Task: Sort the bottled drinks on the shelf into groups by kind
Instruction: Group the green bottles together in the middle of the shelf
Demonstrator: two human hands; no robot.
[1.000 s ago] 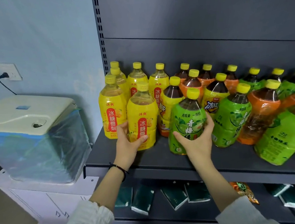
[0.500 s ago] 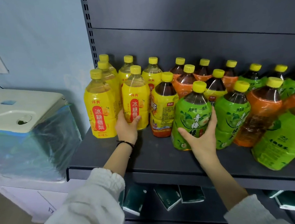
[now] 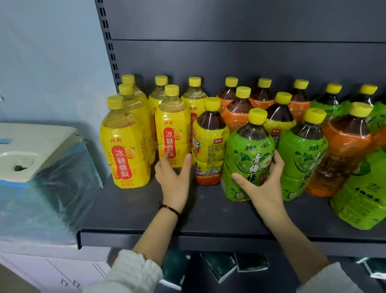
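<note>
Two hands among yellow-capped drinks on a dark shelf [image 3: 132, 212].

A plastic-wrapped white appliance [image 3: 25, 161] stands left of the shelf. The left hand [image 3: 175, 180] is spread open and holds nothing, its fingers [image 3: 164, 154] touching a yellow bottle [image 3: 173, 129] in the cluster at the shelf's left end. Just to the right is a yellow-and-orange tea bottle [image 3: 210, 144]. The right hand [image 3: 264, 189] grips the green bottle [image 3: 246, 155] at the shelf's front middle, with the thumb on its left and the fingers curled round its right side. Green and orange bottles crowd further right, some of them tilted.
</note>
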